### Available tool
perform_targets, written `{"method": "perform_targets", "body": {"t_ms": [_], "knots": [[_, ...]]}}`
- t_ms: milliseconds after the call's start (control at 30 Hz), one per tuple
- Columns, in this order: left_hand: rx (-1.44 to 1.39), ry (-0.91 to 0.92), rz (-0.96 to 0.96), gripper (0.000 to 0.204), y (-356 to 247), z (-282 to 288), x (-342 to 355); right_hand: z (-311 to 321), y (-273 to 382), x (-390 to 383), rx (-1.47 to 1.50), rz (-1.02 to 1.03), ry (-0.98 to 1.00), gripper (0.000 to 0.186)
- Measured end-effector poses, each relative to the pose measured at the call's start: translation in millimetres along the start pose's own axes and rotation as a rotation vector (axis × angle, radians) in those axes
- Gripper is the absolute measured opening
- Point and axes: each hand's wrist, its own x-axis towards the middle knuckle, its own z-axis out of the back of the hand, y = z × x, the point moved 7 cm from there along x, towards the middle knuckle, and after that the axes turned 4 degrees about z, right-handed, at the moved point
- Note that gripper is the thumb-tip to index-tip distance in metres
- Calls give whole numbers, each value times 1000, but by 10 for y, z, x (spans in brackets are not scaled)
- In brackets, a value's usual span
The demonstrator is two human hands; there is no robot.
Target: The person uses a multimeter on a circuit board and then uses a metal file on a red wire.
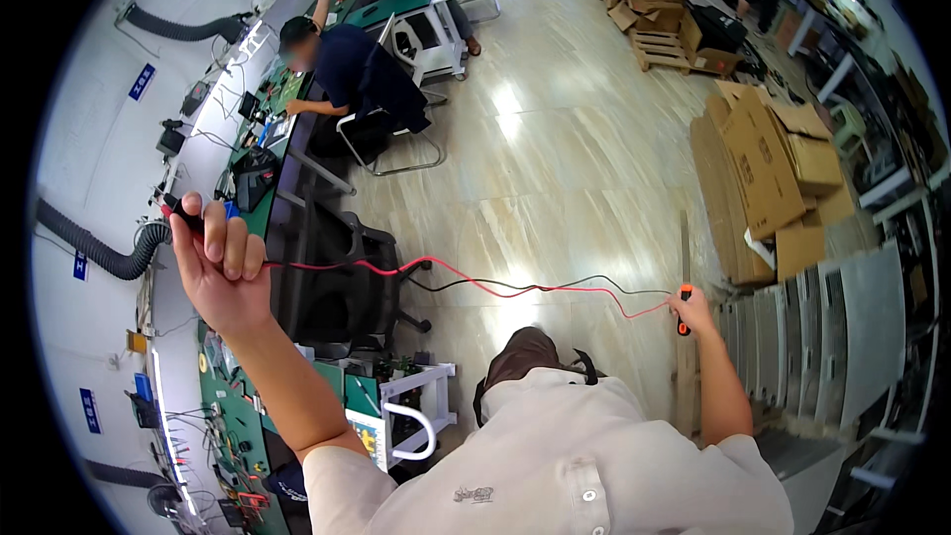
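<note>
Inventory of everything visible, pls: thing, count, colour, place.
Wires: two, red and black, strung between the hands
Handheld piece: count unclear, black and red, left hand
Tool: one, orange and black, right hand
Office chair: one, black, left of centre
Green-topped benches: several, cluttered, left
Hoses: at least three, dark grey, left wall
Signs: at least three, blue, left wall
Co-workers: at least two, dark and light-blue tops, upper left
Cardboard boxes: many, brown, right
Panels: several, grey, right
Shirt: one, beige, bottom
Left hand: one, left
Right hand: one, right
</note>
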Motion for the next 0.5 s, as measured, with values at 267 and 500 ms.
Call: {"method": "perform_targets", "body": {"t_ms": [267, 500], "knots": [[-118, -154, 179, 30, 1629, 907, 1692, -74, 985, 2267, 129, -31, 37, 24], [-143, -196, 399, 28, 3359, 1199, 4015, 123, 1284, 3770, 187, -97, -72, 25]]}}
